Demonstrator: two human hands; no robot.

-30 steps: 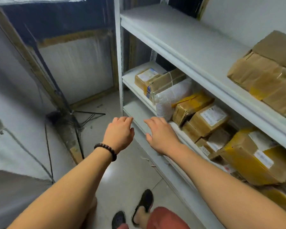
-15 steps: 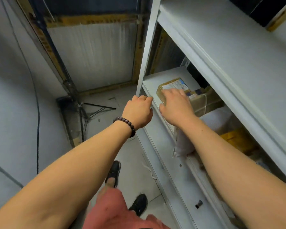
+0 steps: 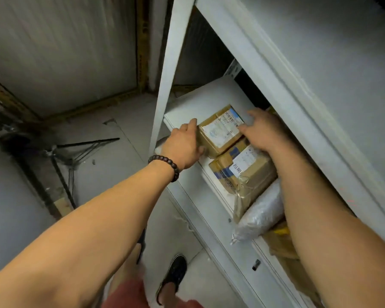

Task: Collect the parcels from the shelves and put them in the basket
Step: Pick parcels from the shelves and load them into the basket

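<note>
A small cardboard parcel [image 3: 220, 132] with a white label lies at the left end of the white middle shelf [image 3: 198, 103]. My left hand [image 3: 183, 146] presses against its left side, thumb hooked under the front edge. Opposite it, my right hand [image 3: 263, 130] grips the right side, thumb on top and fingers behind. Next to it on the same shelf are a second cardboard parcel [image 3: 247, 172] with blue tape, a white padded bag [image 3: 262, 212] and a yellow-taped parcel [image 3: 280, 238], partly hidden by my right arm. No basket is in view.
The rack's white upright post [image 3: 167, 74] stands just left of my left hand, and the top shelf [image 3: 309, 52] overhangs my right arm. A black metal stand [image 3: 76, 152] lies on the floor at the left. My dark shoes [image 3: 176, 274] are below, beside the rack.
My view turned left and closer to the shelf end. Both hands went from hovering in front of the rack to the small parcel, and they now hold it from both sides.
</note>
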